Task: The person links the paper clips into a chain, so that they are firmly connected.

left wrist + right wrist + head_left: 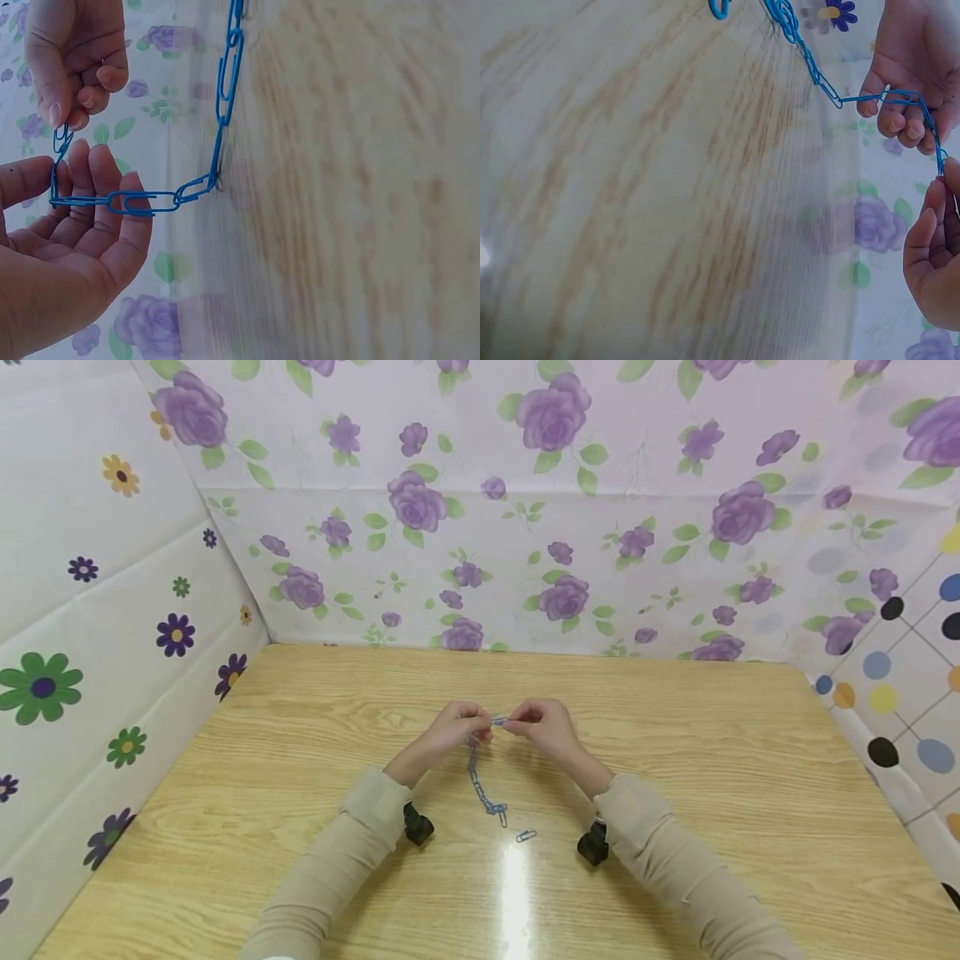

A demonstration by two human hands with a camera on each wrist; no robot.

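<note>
A chain of blue paper clips (477,785) hangs from my left hand (456,725) and trails over the wooden table. In the left wrist view, the left thumb and index finger pinch a link of the chain (144,202), which runs across the other fingers. My right hand (547,728) pinches a blue paper clip (62,139) at the upper end with its thumb and fingertips. Both hands are raised above the table, close together. In the right wrist view, the right hand (939,262) partly hides the paper clip it holds.
A single loose paper clip (526,836) lies on the table (675,735), nearer me than the chain's bunched end. Floral sheeting (480,568) stands behind the table, with patterned sheets at the left and right sides. Each wrist carries a black camera (417,827).
</note>
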